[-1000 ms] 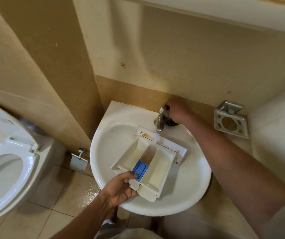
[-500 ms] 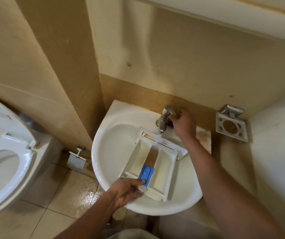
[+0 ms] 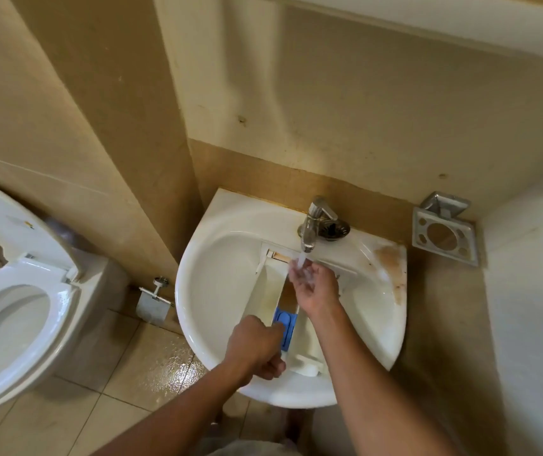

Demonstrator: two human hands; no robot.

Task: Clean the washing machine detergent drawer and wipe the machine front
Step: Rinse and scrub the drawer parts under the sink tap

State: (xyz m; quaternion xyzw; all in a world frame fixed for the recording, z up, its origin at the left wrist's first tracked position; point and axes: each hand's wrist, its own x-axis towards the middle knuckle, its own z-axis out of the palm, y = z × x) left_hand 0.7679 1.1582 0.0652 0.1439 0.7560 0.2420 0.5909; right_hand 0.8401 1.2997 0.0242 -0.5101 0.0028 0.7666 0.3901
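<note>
The white detergent drawer (image 3: 268,291) lies in the white corner sink (image 3: 220,278), its far end under the chrome tap (image 3: 312,225). A blue insert (image 3: 284,324) sits in its brown-stained middle channel. Water runs from the tap. My left hand (image 3: 255,347) grips the drawer's near end, fingers curled over its edge. My right hand (image 3: 312,284) is held over the drawer's far part with the fingers loosely spread, and the stream falls on its fingertips. The washing machine is out of view.
A toilet (image 3: 16,307) with raised lid stands at the left. A paper holder (image 3: 153,304) hangs on the wall beside the sink. A metal toothbrush holder (image 3: 444,235) is fixed to the right wall. The sink's right rim carries a brown stain (image 3: 391,258). Floor tiles below are wet.
My right hand left the tap handle and came down under the running water above the drawer. My left hand kept its hold on the drawer's near end, and the drawer turned straighter.
</note>
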